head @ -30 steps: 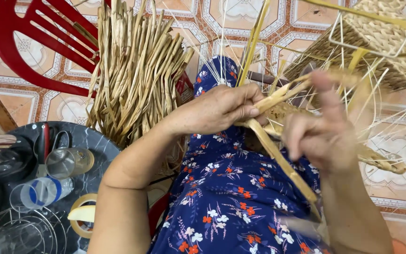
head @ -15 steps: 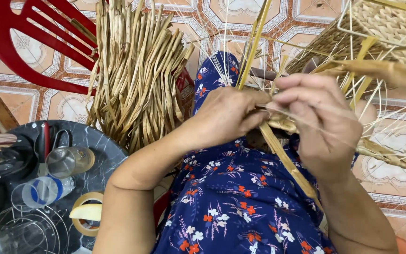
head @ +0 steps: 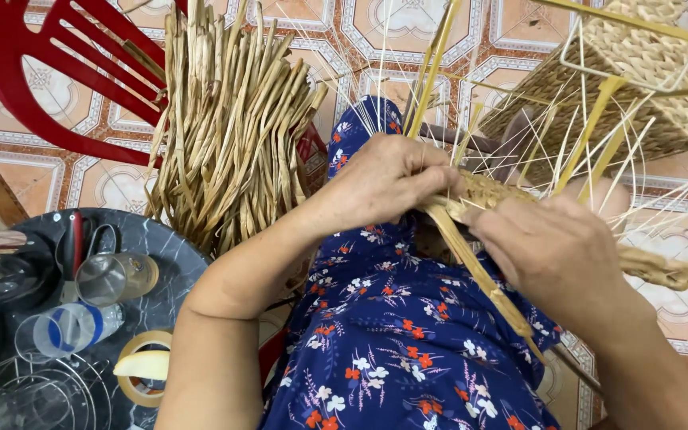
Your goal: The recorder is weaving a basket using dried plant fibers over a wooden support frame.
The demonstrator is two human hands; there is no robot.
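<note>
Over the lap in a blue floral dress (head: 408, 350), the left hand (head: 388, 181) and right hand (head: 555, 253) each keep a closed grip on the woven straw strip (head: 483, 193), beside a straw bundle (head: 232, 119).

- Red plastic chair (head: 49, 72), upper left: cut by the top and left edges.
- Woven basket (head: 639, 72), upper right: cropped at the top and right edges.
- Left hand (head: 388, 179), right hand (head: 555, 255): fingertips hidden in the woven strip (head: 487, 191).
- Glassware (head: 9, 398), lower left: cut off, blurred.
- Dried reed bundle (head: 228, 119): tips cropped at top.
</note>
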